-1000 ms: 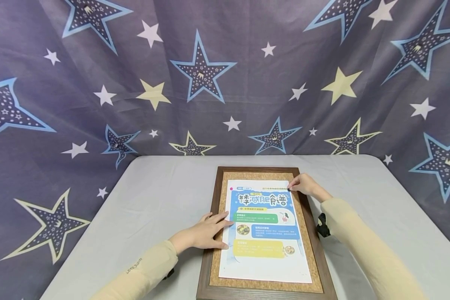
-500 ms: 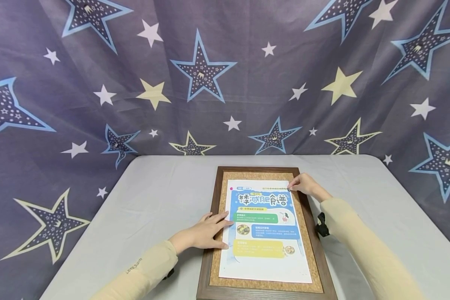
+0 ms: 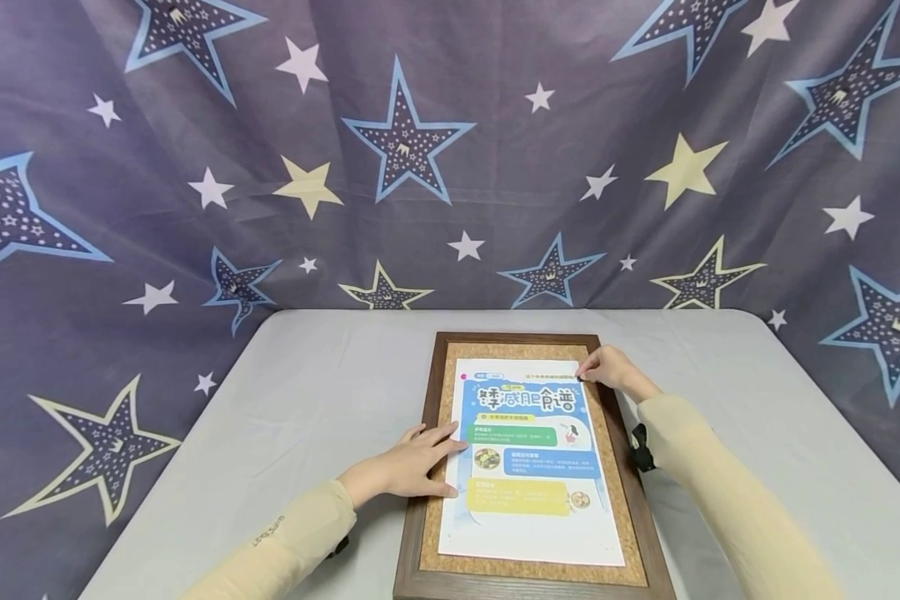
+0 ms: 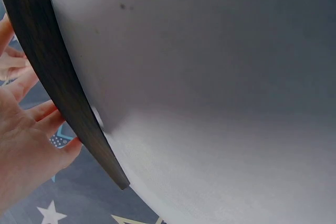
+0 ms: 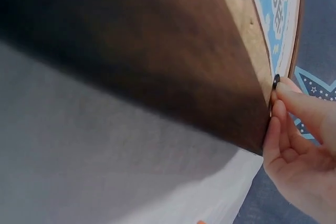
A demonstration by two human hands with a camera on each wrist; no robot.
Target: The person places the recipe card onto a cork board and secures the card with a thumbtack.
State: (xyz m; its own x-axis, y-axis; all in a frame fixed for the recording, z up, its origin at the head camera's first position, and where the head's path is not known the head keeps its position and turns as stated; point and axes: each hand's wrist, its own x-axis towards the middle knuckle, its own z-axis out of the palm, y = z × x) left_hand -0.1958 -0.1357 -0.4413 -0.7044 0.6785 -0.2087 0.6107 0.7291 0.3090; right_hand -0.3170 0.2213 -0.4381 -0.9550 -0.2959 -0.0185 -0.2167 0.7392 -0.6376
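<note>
A printed poster with blue, green and yellow panels lies flat on a cork board in a dark brown wooden frame. At the poster's top left corner sits a pink push pin. My right hand pinches a small black push pin at the top right corner, between thumb and fingers; its point is hidden. Reaching across the frame's left side, my left hand has spread fingers, with the fingertips resting on the poster's left edge. The left wrist view shows the same hand behind the frame's side.
The board lies on a table with a light grey cloth. Behind and to the sides hangs a purple-grey curtain patterned with stars. Both forearms wear cream sleeves, with black wrist devices below.
</note>
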